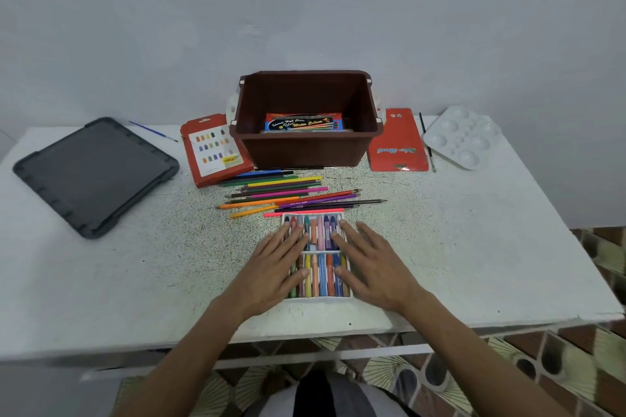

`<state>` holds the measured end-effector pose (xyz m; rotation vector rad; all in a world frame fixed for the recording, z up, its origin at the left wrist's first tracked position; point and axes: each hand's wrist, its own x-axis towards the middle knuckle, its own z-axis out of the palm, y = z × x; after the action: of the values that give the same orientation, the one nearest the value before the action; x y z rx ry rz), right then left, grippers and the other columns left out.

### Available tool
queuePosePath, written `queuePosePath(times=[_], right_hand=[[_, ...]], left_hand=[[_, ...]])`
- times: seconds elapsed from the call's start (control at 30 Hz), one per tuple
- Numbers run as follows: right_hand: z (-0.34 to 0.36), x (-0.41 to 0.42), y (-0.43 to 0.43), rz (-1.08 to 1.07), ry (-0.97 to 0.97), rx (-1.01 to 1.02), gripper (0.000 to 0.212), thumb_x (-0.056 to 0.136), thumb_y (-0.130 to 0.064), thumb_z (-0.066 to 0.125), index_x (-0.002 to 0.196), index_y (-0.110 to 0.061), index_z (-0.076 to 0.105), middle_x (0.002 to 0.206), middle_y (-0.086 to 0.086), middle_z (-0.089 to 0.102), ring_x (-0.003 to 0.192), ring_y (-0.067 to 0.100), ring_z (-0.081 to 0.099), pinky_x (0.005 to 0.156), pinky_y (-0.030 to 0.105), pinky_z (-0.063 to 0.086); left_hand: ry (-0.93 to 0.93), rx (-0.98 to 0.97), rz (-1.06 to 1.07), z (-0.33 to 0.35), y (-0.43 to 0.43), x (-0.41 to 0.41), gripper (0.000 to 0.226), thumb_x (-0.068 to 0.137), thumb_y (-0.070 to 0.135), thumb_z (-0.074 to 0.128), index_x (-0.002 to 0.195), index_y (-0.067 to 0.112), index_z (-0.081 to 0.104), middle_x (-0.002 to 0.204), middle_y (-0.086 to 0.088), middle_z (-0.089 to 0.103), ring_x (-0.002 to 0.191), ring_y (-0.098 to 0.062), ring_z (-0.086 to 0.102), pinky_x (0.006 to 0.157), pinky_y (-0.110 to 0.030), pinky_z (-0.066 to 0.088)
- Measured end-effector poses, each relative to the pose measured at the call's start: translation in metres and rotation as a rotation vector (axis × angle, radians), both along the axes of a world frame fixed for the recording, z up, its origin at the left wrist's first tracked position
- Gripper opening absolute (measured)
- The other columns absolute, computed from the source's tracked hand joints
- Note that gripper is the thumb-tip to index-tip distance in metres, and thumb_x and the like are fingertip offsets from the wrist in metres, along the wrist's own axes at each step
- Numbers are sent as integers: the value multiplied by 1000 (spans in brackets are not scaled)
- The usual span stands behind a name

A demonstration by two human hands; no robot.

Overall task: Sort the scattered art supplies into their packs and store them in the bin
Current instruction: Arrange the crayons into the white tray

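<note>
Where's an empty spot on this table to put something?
Bare patches: the right side of the white speckled table, between the white plastic paint palette and the front edge; and the front left, between the dark grey lid and the left hand. The middle is crowded: brown plastic bin, loose coloured pencils, white crayon tray.

The watercolour box (304,122) inside the brown bin (305,149) reads "Special High Class Water Colours". The flat red pack (396,145) by the bench's far edge bears upside-down script, not surely legible.
</note>
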<state>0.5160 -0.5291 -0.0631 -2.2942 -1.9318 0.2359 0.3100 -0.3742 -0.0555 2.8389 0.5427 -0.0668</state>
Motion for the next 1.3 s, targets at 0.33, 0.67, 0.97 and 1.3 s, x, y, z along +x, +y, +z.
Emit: queuePosePath(times=[0.33, 0.67, 0.97, 1.3], right_hand=[[7, 1, 6, -7, 32, -48, 69, 98, -66, 11, 156, -30, 17, 164, -6, 4, 152, 23, 1, 120, 51, 19], [6, -1, 12, 53, -17, -77, 60, 100, -62, 11, 155, -41, -2, 164, -10, -4, 151, 26, -2, 120, 45, 1], [14, -10, 25, -19, 57, -34, 65, 96, -69, 16, 155, -42, 7, 163, -11, 2, 151, 26, -3, 119, 43, -4], [9, -15, 28, -77, 125, -49, 67, 91, -73, 18, 152, -48, 7, 163, -14, -1, 151, 26, -4, 120, 48, 1]], left_hand=[[45, 24, -56, -1, 7, -4, 63, 100, 55, 0, 153, 25, -18, 158, 7, -31, 143, -7, -32, 118, -33, -16], [9, 29, -30, -6, 15, -9, 68, 103, 59, 15, 154, 25, -16, 160, 9, -27, 146, -14, -27, 119, -40, -12], [27, 8, -28, -1, 12, -4, 64, 103, 56, 10, 154, 28, -17, 159, 9, -28, 145, -13, -31, 118, -43, -12], [-23, -37, -19, -2, 11, -5, 65, 103, 58, 13, 154, 28, -15, 159, 12, -29, 145, -11, -28, 119, -38, -11]])
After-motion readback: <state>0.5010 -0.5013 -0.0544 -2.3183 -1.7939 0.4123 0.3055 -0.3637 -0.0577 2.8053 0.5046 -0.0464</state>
